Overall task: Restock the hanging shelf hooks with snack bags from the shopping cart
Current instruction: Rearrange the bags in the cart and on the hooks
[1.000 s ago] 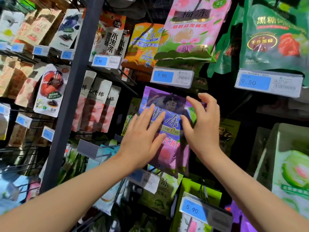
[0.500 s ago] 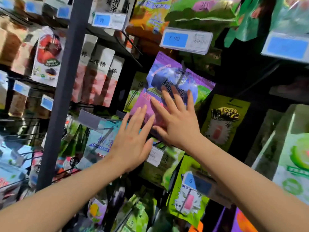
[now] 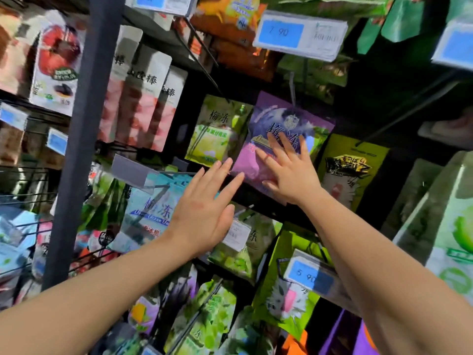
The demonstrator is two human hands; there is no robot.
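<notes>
Head view: right hand (image 3: 289,172) stays flat on purple bag (image 3: 280,119), left hand (image 3: 202,208) open beside

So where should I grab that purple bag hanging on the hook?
Probably pinch the purple bag at its lower left corner, coming from below-left: it hangs flat from the hook at its top, and that corner is bare, with the right hand spread over the middle.
</notes>
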